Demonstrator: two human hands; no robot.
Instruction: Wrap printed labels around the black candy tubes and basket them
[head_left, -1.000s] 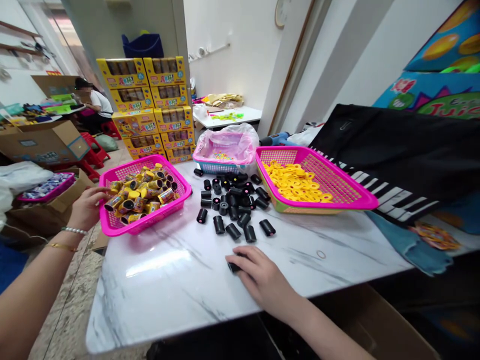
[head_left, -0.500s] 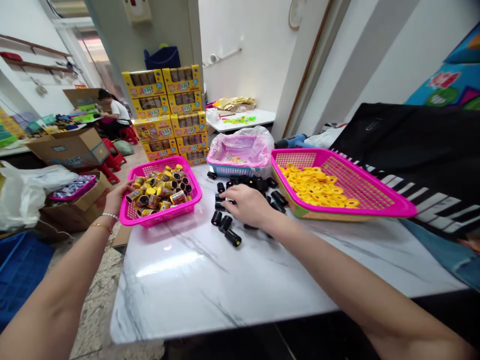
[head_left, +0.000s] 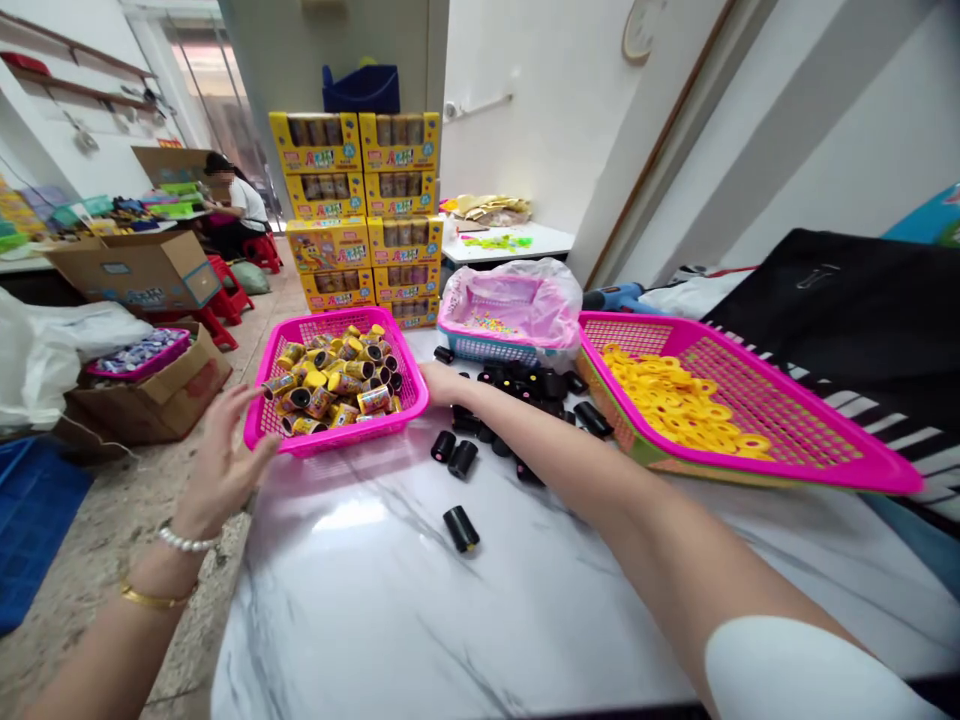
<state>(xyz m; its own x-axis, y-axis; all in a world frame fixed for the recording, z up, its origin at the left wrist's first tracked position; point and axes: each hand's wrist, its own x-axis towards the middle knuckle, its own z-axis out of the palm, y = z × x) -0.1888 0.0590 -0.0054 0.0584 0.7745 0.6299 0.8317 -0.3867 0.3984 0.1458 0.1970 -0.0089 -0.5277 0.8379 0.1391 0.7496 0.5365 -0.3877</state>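
My left grip (head_left: 234,450), spread open, beside the pink mesh basket (head_left: 294,446), frame centre-left; my right grip (head_left: 442,385), closure indiscernible, at its right rim.

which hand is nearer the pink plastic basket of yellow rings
Right: the right hand is left of the ring basket, across black cylinders; the left hand is farther left, beside another pink basket.

Your one camera sits on your head and faces forward and down across the marble-patterned table (head_left: 360,600). It is near enough to take in your left hand (head_left: 219,462) and your right hand (head_left: 442,386), yet wide enough to reach the stacked yellow boxes (head_left: 401,243) and the seated co-worker (head_left: 244,205) at far left.
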